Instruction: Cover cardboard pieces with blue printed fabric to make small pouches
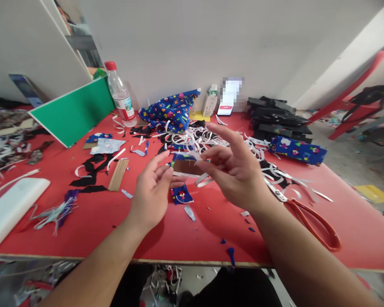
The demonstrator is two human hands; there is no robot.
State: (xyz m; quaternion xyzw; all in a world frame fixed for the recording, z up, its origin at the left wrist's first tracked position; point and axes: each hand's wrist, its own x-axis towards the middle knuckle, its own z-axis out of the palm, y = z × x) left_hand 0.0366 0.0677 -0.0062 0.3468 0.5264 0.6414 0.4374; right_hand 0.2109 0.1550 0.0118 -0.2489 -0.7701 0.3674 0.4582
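My left hand (152, 189) is closed, thumb against the curled fingers, at the left end of a white strip (187, 174) edging a brown piece (186, 166). My right hand (235, 166) pinches a thin whitish piece (196, 156) between thumb and fingertips, its index finger raised. A loop of white strip (205, 181) hangs just below those fingertips. Under the left fingers lies a scrap of blue patterned cloth (181, 195). Orange-handled scissors (313, 224) rest to the right, their blades partly hidden behind my right forearm.
On the red table (195, 238) lie white strip cuttings (208, 138), a blue patterned cloth bundle (173, 111) and cardboard (118, 175). A bottle (123, 102), carton (210, 101) and phone (229, 98) stand behind. Black pieces (275, 115) are stacked right; a white device (16, 209) sits left.
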